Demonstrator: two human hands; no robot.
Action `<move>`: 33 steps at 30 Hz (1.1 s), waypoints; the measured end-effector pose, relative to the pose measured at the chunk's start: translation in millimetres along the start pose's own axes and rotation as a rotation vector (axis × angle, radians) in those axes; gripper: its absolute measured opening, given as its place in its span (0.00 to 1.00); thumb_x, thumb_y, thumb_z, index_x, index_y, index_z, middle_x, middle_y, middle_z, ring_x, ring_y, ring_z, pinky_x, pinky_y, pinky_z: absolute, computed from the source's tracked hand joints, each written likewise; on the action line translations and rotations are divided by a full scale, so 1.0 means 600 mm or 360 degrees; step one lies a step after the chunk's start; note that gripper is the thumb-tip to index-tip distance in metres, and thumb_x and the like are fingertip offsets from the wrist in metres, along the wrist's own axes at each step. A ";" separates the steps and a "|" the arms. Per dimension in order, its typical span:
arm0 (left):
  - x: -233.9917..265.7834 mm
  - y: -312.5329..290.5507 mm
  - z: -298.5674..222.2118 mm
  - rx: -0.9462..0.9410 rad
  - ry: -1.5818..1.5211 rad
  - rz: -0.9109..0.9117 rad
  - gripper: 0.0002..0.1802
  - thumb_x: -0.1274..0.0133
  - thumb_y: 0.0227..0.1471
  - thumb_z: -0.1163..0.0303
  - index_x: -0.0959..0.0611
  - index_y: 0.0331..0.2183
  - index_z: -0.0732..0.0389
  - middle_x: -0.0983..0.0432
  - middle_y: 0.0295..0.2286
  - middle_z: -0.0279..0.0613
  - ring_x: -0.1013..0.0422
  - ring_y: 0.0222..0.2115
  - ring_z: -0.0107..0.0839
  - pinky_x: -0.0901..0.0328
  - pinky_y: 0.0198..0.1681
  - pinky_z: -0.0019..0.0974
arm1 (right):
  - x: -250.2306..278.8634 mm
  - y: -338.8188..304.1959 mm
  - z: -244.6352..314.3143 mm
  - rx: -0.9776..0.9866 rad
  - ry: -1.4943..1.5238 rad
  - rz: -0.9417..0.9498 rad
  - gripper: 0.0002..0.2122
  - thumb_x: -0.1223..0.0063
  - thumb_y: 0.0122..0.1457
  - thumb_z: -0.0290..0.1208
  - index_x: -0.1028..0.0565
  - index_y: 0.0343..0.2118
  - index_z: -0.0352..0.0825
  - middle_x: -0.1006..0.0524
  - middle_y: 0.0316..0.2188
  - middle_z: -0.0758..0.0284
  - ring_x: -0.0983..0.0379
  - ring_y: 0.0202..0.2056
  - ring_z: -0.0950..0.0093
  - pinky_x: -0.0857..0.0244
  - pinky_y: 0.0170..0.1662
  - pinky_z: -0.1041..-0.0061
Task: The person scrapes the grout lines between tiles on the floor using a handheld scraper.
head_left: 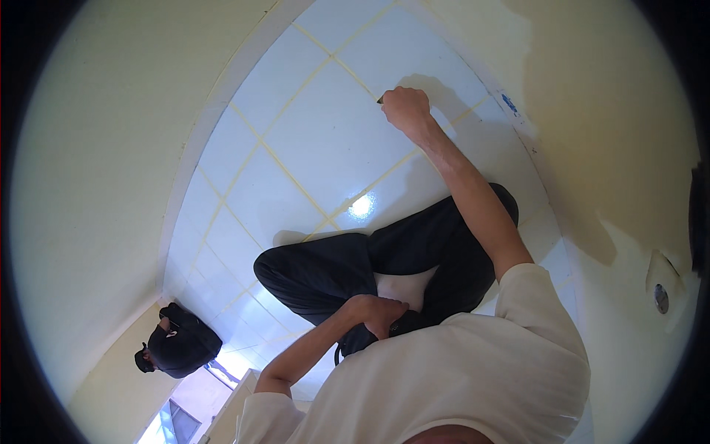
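Observation:
My right hand point(405, 107) reaches far out over the tiled floor point(325, 118), closed in a fist close to the tile surface. A small dark tip point(380, 100) pokes out at its left side beside a yellow grout line; the rest of that object is hidden in the fist. In my lap, my left hand point(379, 314) is bent with its fingers curled at a black mesh-like item point(404, 323), whose kind I cannot make out. My legs in black trousers point(318, 274) are folded on the floor.
A cream wall point(111, 148) runs along the left, and another wall point(606, 133) stands close on the right with a round metal fitting point(661, 298). At the lower left, a person in black clothes and a cap point(181, 342) is near a bright doorway point(196, 407).

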State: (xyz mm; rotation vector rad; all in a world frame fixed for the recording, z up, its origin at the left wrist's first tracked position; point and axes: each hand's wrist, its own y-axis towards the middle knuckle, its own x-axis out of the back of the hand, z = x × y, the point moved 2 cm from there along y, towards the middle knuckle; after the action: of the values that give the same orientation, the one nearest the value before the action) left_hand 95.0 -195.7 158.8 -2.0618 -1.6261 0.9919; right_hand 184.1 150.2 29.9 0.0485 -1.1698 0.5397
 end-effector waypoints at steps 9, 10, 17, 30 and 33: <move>0.010 -0.009 0.005 -0.0123 -0.0016 -0.0083 0.55 0.21 0.30 0.49 0.27 0.52 0.73 0.20 0.45 0.59 0.22 0.49 0.48 0.28 0.51 0.41 | 0.003 -0.001 0.001 -0.0022 0.0024 0.0047 0.06 0.43 0.53 0.23 0.15 0.26 0.37 0.16 0.26 0.61 0.16 0.31 0.63 0.26 0.32 0.63; 0.019 -0.016 0.004 -0.0159 -0.0040 -0.0106 0.55 0.21 0.31 0.47 0.27 0.54 0.71 0.20 0.46 0.57 0.22 0.49 0.48 0.29 0.52 0.41 | 0.004 -0.002 0.000 -0.0013 0.0029 0.0043 0.06 0.43 0.52 0.23 0.15 0.26 0.37 0.16 0.26 0.61 0.16 0.31 0.63 0.26 0.32 0.63; 0.211 -0.124 0.081 -0.0444 -0.1089 -0.1138 0.23 0.39 0.59 0.70 0.21 0.55 0.64 0.21 0.48 0.42 0.25 0.48 0.32 0.31 0.55 0.38 | 0.008 0.001 0.003 -0.0023 0.0011 0.0045 0.06 0.44 0.52 0.24 0.15 0.27 0.37 0.16 0.26 0.60 0.16 0.31 0.61 0.26 0.33 0.61; 0.398 -0.061 0.254 0.0741 0.0327 -0.3389 0.38 0.51 0.60 0.59 0.36 0.70 0.54 0.50 0.72 0.47 0.57 0.73 0.49 0.67 0.74 0.63 | 0.036 -0.002 0.003 -0.0072 0.0091 0.0092 0.06 0.44 0.55 0.27 0.15 0.28 0.35 0.16 0.29 0.56 0.17 0.32 0.56 0.26 0.35 0.58; 0.398 -0.064 0.264 0.0870 0.0445 -0.3320 0.40 0.54 0.60 0.59 0.40 0.72 0.53 0.54 0.73 0.47 0.60 0.74 0.51 0.69 0.73 0.66 | 0.037 -0.003 0.008 -0.0064 -0.0048 0.0057 0.07 0.44 0.57 0.29 0.16 0.28 0.35 0.17 0.28 0.56 0.18 0.32 0.55 0.26 0.35 0.57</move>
State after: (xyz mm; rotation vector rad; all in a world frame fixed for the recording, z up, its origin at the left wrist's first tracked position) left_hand -17.5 15.8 -3.1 0.3383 -1.8183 0.1510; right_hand 187.0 155.6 51.8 0.0013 -1.2124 0.5488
